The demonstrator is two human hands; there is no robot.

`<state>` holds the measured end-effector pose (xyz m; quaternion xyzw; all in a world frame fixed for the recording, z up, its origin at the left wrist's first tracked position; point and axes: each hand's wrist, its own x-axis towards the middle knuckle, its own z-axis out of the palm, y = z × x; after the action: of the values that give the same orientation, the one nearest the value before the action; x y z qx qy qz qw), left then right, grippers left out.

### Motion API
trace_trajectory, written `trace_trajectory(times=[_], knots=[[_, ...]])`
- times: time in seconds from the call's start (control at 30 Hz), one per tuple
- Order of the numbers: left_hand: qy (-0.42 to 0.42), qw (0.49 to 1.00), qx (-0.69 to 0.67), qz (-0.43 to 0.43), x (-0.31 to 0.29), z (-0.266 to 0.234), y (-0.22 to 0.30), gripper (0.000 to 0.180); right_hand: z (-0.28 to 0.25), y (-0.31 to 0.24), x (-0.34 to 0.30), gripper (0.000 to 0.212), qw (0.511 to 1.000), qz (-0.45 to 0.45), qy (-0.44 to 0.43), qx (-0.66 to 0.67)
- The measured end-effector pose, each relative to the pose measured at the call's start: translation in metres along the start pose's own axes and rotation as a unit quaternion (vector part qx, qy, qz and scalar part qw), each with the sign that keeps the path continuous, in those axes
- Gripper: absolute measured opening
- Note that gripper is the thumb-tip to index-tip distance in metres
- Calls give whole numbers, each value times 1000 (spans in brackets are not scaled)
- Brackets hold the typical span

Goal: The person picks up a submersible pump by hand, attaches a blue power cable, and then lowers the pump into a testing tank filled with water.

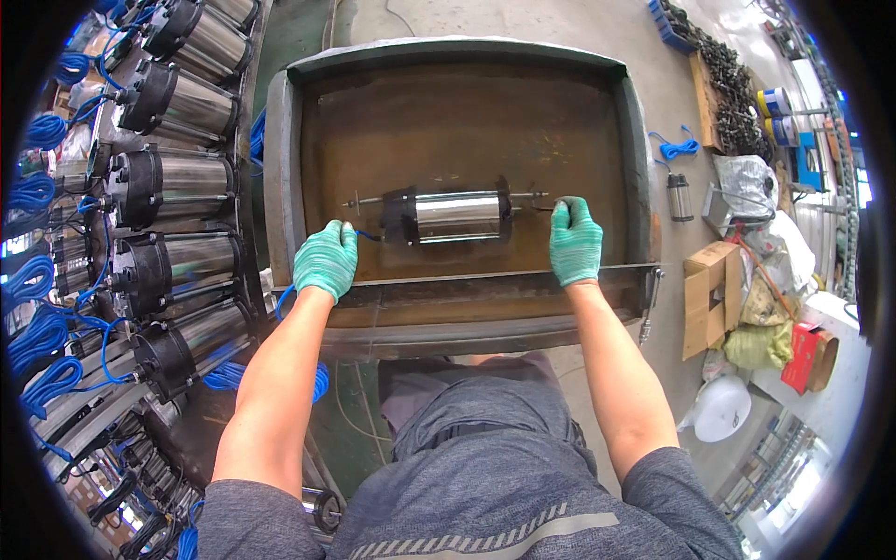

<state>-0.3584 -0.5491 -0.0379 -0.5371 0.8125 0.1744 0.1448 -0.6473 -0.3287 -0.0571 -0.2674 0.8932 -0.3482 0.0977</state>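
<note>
Brown-floored tank point(448, 112): steel cylinder point(459, 217), long axis crosswise between my left hand point(327, 259), pinching blue cable point(368, 235), and curled right hand point(575, 245), hold unclear.

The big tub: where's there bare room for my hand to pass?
Inside the tub, the widest free patch lies between the steel pump and the far wall. A smaller gap lies between the pump and the near crossbar, left hand and right hand at its ends. It's crowded left of the tub, with more pumps and blue cable coils.
</note>
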Motion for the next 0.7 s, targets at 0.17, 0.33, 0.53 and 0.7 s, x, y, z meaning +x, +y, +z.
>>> trace_trajectory(times=[0.17, 0.33, 0.53, 0.7], knots=[[4, 1000, -11, 3, 0, -1, -1, 42, 1, 1, -1, 16, 1000, -12, 8, 12], [2, 999, -38, 5, -3, -4, -3, 42, 1, -2, -2, 15, 999, -22, 6, 35], [19, 995, -98, 7, -2, -2, -11, 47, -3, 1, 13, 17, 972, 63, -87, 208], [135, 965, -218, 44, 11, 32, -34, 44, -9, -51, 55, 29, 914, 171, -164, 330]])
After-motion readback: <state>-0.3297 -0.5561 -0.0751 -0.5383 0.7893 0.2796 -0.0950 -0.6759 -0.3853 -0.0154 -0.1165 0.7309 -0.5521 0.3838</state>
